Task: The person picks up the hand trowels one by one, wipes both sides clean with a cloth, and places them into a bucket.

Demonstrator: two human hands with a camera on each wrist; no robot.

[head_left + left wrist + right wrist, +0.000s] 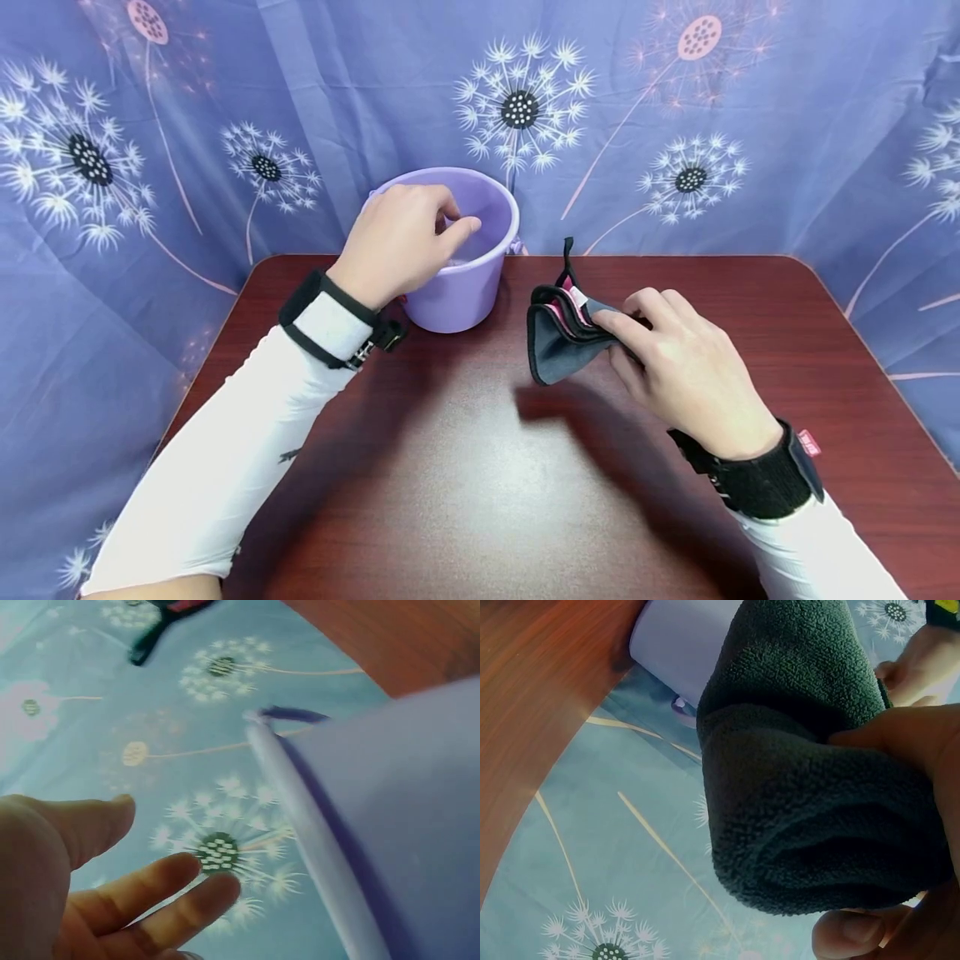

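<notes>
A dark grey folded cloth (pixel 557 348) with black edging, pink inner layers and a black hanging loop is gripped by my right hand (pixel 686 371) above the table. Seen from the right wrist, the cloth (pixel 787 787) looks fuzzy and folded over, with thumb and fingers around it. My left hand (pixel 405 242) hovers over the near left rim of a light purple bucket (pixel 459 298). In the left wrist view that hand (pixel 112 915) has loosely bent fingers with nothing between them, beside the bucket's rim (pixel 304 825). The bucket's bottom is hidden.
The bucket stands upright at the back of a dark red-brown wooden table (pixel 480 500). Behind and around the table hangs a blue curtain (pixel 390 92) printed with dandelions. A small purple handle mount (pixel 515 246) juts from the bucket's right side.
</notes>
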